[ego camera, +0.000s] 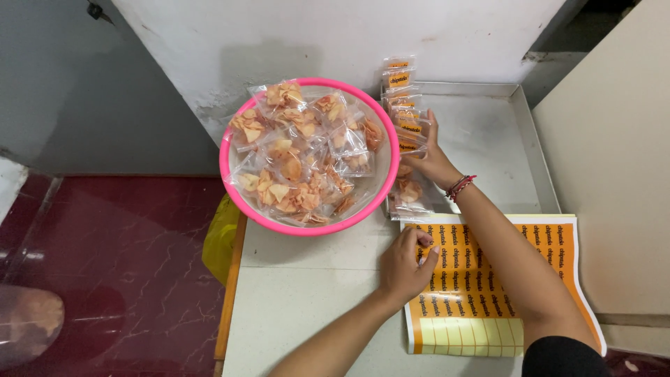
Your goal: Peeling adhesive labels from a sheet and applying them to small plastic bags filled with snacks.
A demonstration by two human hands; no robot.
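Note:
A pink bowl (235, 195) heaped with clear packets of orange snack chips stands on the white table. To its right, labelled snack packets (403, 115) lie in an overlapping row on a metal tray (520, 132). My right hand (431, 157) rests on that row, fingers spread on a packet. An orange sticker sheet (488, 279) lies at the front of the tray. My left hand (406, 264) presses on the sheet's upper left corner, its fingertips pinched at a sticker.
A yellow bag (222, 237) hangs off the table's left edge over a dark red floor. A white wall runs behind the bowl, and a beige panel (614, 153) stands to the right of the tray.

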